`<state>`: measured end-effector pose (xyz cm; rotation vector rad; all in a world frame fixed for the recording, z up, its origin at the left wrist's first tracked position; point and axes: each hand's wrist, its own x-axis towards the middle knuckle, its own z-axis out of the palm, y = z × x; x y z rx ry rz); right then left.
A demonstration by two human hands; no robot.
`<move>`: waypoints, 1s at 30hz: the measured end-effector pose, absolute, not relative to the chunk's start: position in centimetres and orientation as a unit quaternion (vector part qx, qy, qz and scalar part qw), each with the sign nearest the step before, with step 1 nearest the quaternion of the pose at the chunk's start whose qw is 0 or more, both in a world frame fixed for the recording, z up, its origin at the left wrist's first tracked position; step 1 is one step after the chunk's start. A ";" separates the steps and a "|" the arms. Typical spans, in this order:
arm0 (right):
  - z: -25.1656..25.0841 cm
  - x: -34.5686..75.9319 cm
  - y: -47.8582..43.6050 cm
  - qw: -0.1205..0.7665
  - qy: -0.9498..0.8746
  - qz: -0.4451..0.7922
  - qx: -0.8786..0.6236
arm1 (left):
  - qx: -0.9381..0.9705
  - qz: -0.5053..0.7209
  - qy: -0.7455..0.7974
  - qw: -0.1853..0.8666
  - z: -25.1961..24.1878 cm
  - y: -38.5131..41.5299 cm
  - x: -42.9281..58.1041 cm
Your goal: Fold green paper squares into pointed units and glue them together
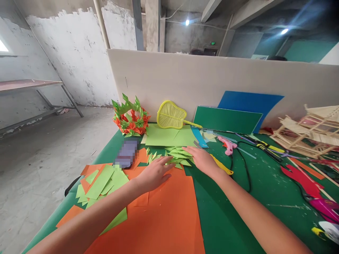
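Note:
A pile of small folded green paper pieces (pixel 177 152) lies in the middle of the table. My left hand (pixel 155 173) is at its near left side, fingers stretched out and apart, palm low over an orange paper sheet (pixel 169 211). My right hand (pixel 203 159) is at the pile's right side, its extended fingertips touching or just over the folded pieces. Neither hand shows anything held. Behind the pile lies a light green sheet (pixel 169 137). The handle of a yellow cutter (pixel 222 165) shows beside my right wrist.
Green and orange scraps (pixel 102 183) and a blurred phone (pixel 127 153) lie left. A green-and-orange folded-paper ring (pixel 131 120) and yellow paddle (pixel 171 115) stand behind. Right are a pink glue gun (pixel 227 145), black cords, a red tool (pixel 302 180) and a wooden stick model (pixel 304 135).

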<state>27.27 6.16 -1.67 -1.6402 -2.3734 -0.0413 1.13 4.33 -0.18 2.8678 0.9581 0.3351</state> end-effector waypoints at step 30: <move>-1.0 28.7 6.1 0.306 -0.735 0.030 -0.604 | 0.907 0.118 0.390 0.110 0.3 13.3 10.0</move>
